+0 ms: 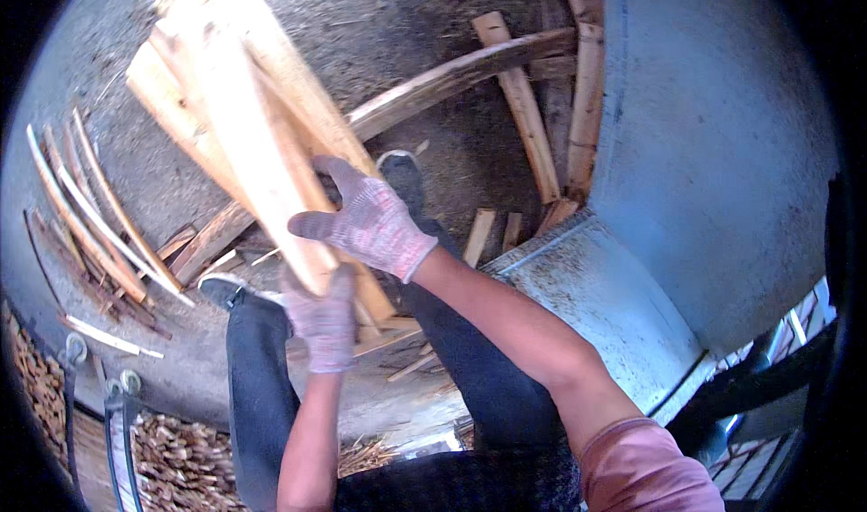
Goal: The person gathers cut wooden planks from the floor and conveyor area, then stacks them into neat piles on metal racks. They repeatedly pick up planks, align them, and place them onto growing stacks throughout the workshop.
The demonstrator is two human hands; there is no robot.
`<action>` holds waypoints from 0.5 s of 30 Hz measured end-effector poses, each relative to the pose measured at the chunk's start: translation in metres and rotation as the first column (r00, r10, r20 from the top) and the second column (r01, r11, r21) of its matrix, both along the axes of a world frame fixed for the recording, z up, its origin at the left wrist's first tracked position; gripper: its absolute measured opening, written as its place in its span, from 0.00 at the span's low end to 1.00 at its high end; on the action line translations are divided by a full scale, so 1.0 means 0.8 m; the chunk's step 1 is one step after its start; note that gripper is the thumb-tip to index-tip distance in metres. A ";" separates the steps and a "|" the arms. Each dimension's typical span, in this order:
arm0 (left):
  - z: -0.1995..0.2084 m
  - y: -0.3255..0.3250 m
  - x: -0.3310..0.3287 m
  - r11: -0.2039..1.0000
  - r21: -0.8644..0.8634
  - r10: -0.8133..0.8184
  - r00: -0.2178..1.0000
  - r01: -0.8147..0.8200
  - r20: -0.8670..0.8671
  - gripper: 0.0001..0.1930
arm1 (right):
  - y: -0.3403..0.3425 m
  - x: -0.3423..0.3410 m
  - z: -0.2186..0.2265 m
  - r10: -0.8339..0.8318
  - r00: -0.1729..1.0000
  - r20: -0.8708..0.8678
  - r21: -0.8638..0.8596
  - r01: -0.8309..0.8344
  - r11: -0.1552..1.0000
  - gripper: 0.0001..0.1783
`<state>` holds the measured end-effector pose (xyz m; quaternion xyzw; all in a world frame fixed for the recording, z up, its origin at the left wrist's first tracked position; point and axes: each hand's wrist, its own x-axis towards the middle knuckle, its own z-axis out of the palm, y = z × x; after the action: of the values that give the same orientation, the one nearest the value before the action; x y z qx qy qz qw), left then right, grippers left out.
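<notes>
I wear light, pinkish-grey knitted gloves on both hands. My left hand [321, 324] is closed around the near end of a long pale wooden board [257, 133], which points away from me to the far left. My right hand [377, 223] is over the board's right side, thumb and fingers spread apart, its fingertips overlapping the wood. Several more boards [172, 106] lie under and beside the held one in a fanned pile. A wooden beam [461, 79] crosses behind the pile. The board's far end is bright and blurred.
Thin curved wood strips [95, 205] lie on the ground at left. A large grey-blue metal panel [704, 142] rises at right, above a dusty metal ledge [605, 286]. A plank [524, 106] leans near it. Bins of small wood pieces [185, 462] stand at lower left. My legs straddle the work.
</notes>
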<state>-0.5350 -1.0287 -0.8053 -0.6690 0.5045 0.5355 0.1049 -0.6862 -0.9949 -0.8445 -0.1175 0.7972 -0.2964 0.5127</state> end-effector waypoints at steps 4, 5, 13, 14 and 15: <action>-0.077 -0.042 0.058 0.976 -0.090 -0.201 0.979 0.199 -0.018 0.32 | 0.089 -0.069 -0.067 -0.113 0.909 -0.402 0.085 0.160 0.983 0.47; -0.077 -0.048 0.051 0.967 -0.096 -0.231 0.972 0.234 0.045 0.31 | 0.139 -0.091 -0.093 -0.086 0.848 -0.523 0.167 0.201 0.965 0.46; -0.100 -0.072 0.044 0.985 -0.032 -0.169 0.985 0.168 -0.044 0.34 | 0.306 -0.189 -0.153 0.576 0.742 -0.343 0.879 0.038 0.475 0.32; -0.092 -0.076 0.040 0.983 0.004 -0.181 0.983 0.181 0.007 0.34 | 0.313 -0.178 -0.152 0.539 0.785 -0.304 0.869 -0.004 0.496 0.32; -0.083 -0.080 0.033 0.981 0.039 -0.195 0.979 0.193 0.057 0.34 | 0.320 -0.167 -0.151 0.501 0.824 -0.263 0.854 -0.043 0.519 0.33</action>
<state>-0.5083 -1.0926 -0.8715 -0.6308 0.5548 0.5107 0.1829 -0.8194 -0.7391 -0.9655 -0.0639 0.9110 0.2339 0.3335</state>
